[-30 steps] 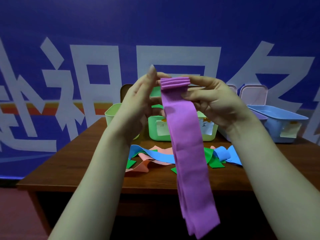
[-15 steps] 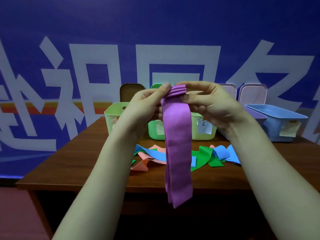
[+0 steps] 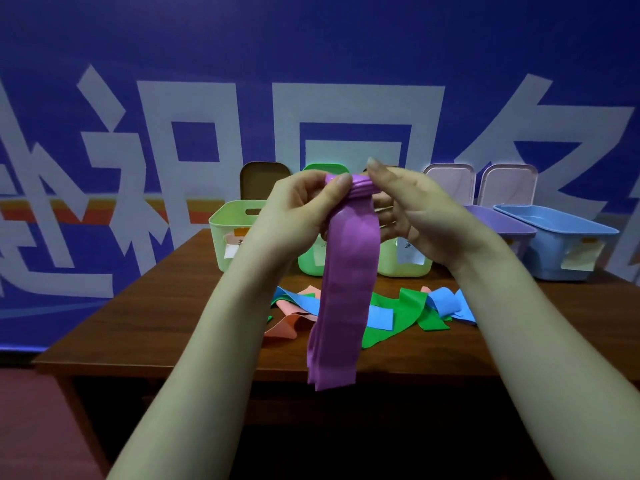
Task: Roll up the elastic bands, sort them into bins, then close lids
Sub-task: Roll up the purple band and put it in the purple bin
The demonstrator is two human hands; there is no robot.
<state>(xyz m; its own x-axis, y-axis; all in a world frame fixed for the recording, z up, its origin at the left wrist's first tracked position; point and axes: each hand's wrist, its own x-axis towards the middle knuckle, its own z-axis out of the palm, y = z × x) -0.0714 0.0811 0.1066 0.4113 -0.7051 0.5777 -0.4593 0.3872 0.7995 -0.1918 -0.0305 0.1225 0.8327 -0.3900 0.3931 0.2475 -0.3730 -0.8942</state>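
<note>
While left hand and right hand pinch purple band, brown table below, blue lettered banner behind.

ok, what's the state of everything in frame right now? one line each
purple band: top end rolled, tail hanging loose.
left hand: pinching the roll.
right hand: holding the roll's other end.
green bin: open, lid upright behind it.
purple bin: open, lid upright behind it.
blue bin: open, lid upright behind it.
loose bands: unrolled, heaped on the table.
</note>
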